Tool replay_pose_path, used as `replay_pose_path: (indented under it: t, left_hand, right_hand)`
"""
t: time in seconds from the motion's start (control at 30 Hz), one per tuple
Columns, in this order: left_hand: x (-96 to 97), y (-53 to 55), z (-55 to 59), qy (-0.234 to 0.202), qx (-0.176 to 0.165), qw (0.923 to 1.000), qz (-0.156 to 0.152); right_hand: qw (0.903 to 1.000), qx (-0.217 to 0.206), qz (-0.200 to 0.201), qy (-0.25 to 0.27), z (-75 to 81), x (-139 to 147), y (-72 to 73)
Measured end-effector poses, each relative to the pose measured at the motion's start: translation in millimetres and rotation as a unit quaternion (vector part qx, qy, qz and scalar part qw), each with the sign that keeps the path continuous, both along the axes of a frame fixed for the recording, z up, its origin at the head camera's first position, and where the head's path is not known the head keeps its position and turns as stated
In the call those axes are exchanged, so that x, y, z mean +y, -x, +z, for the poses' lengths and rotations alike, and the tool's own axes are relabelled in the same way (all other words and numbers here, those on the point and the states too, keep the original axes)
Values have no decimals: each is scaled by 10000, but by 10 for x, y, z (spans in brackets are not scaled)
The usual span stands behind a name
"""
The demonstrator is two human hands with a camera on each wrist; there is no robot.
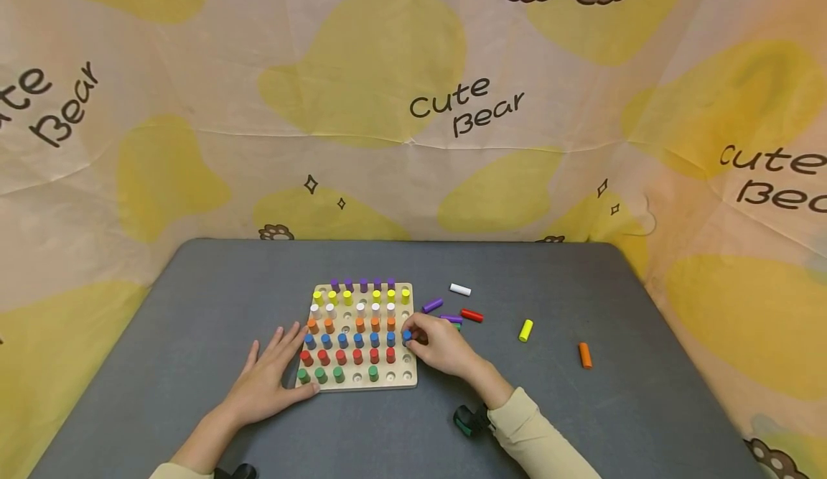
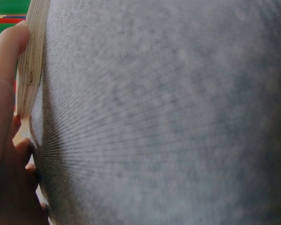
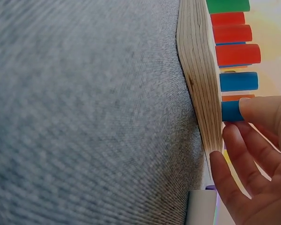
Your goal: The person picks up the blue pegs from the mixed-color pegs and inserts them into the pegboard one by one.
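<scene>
A pale wooden pegboard (image 1: 381, 384) bears rows of coloured pegs: purple, yellow, white, orange, blue, red and green. At the right end of the blue row, my right hand (image 1: 444, 346) pinches a blue peg (image 3: 231, 111) between thumb and fingers. This peg stands upright at the board's face, beside another blue peg (image 3: 239, 81). My left hand (image 1: 261, 378) rests along the board's left side with fingers stretched out. Its thumb (image 2: 19, 37) presses the front edge near the green pegs.
Loose pegs lie right of the board: a white one (image 1: 460, 289), a purple one (image 1: 432, 306), a red one (image 1: 472, 315), a yellow one (image 1: 526, 330) and an orange one (image 1: 585, 355). Another purple peg and a green one lie partly behind my right hand. A patterned cloth (image 1: 362, 70) hangs behind the grey table (image 1: 258, 278).
</scene>
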State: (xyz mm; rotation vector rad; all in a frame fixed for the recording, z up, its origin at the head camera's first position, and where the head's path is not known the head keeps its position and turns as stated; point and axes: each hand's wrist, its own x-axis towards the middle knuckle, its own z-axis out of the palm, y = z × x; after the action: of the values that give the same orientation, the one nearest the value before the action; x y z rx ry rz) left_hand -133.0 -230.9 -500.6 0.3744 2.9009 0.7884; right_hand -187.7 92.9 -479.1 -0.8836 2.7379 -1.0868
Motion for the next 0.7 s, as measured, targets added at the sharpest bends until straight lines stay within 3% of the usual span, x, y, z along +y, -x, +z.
replay_pose_path:
  t: [0.47,0.7]
  left_hand:
    - [-19,4,1,41,73,10000,-23]
    - [1,13,60,142,75,9999,-51]
  right_hand:
    - [9995,90,265,-172,37,6,-13]
    - [9989,6,416,-211,102,66,-24]
